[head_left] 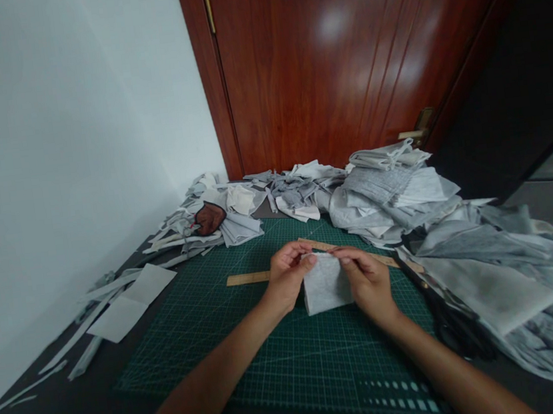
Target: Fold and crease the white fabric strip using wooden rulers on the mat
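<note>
A small piece of light grey fabric [327, 285] hangs between my two hands above the green cutting mat [297, 372]. My left hand [288, 272] pinches its upper left corner between thumb and fingers. At the upper right corner, my right hand [369, 283] grips the same top edge in a pinch. The cloth looks folded, with its lower edge falling loose. Just behind the hands lie a wooden ruler [248, 278] and a second wooden strip [316, 244], both partly hidden by the hands and cloth.
Black-handled scissors [457, 329] lie at the mat's right edge beside heaped grey fabric [506, 273]. A tall fabric stack [390, 193] stands behind. Scraps and a brown mesh pouch [210, 218] sit at the back left. Pale sheets [131, 302] lie left, near the white wall.
</note>
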A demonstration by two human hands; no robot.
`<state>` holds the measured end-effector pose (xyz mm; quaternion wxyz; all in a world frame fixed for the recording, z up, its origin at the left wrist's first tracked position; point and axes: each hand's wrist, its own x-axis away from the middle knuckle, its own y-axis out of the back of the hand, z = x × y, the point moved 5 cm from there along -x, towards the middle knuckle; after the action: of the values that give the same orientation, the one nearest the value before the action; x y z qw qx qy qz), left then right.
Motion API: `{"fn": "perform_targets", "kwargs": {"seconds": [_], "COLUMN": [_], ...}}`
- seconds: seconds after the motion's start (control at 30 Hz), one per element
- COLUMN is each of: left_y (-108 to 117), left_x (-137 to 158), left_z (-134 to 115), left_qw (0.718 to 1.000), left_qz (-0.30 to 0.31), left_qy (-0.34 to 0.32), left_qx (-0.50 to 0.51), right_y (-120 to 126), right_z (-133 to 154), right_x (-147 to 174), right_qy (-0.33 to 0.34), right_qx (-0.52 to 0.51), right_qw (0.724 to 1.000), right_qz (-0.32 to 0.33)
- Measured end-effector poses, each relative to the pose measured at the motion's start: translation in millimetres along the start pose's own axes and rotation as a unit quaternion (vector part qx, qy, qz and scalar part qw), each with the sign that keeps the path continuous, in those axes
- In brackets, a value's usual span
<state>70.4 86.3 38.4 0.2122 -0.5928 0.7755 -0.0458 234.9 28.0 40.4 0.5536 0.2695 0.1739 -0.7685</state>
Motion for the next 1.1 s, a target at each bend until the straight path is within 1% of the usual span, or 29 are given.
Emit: {"fn": "perform_targets", "kwargs": {"seconds": [0.1, 0.2, 0.3, 0.4, 0.5, 0.57, 0.63, 0.7, 0.83, 0.93, 1.03, 1.1], "left_y": [1, 3, 4, 4, -2, -5, -7, -8, -5, -3, -3, -2], "left_x": [0, 0, 1, 2, 4, 6, 9, 10, 10, 9, 8, 6], "left_z": [-7, -13, -14, -14, -15, -13, -11, -8, -3, -5, -10, -10], "left_qw": [0.997, 0.989, 0.983, 0.981, 0.975, 0.971, 0.971, 0.97, 0.969, 0.967, 0.968, 0.975], "left_qz": [0.015, 0.011, 0.005, 0.01, 0.055, 0.085, 0.095, 0.09, 0.057, 0.049, 0.044, 0.036], "left_qy": [-0.027, -0.064, -0.085, -0.099, -0.112, -0.109, -0.104, -0.1, -0.099, -0.115, -0.131, -0.116], "left_qx": [-0.071, -0.135, -0.16, -0.164, -0.186, -0.194, -0.195, -0.203, -0.217, -0.222, -0.207, -0.183], "right_y": [2, 4, 3, 3, 4, 5, 6, 7, 6, 4, 1, 0], "right_z": [-7, -10, -12, -13, -16, -19, -19, -17, -11, -9, -8, -8], "right_x": [0, -1, -1, -1, -2, -2, -3, -3, 0, 2, 4, 4], "right_qy": [-0.028, -0.032, -0.034, -0.032, -0.044, -0.059, -0.064, -0.058, -0.039, -0.034, -0.029, -0.019], "right_qx": [0.002, 0.006, 0.018, 0.036, 0.045, 0.046, 0.052, 0.065, 0.078, 0.072, 0.068, 0.065], "right_qw": [0.999, 0.999, 0.999, 0.998, 0.997, 0.995, 0.994, 0.993, 0.993, 0.994, 0.995, 0.996], "right_qz": [-0.022, -0.035, -0.031, -0.035, -0.054, -0.062, -0.072, -0.081, -0.078, -0.071, -0.059, -0.051]}}
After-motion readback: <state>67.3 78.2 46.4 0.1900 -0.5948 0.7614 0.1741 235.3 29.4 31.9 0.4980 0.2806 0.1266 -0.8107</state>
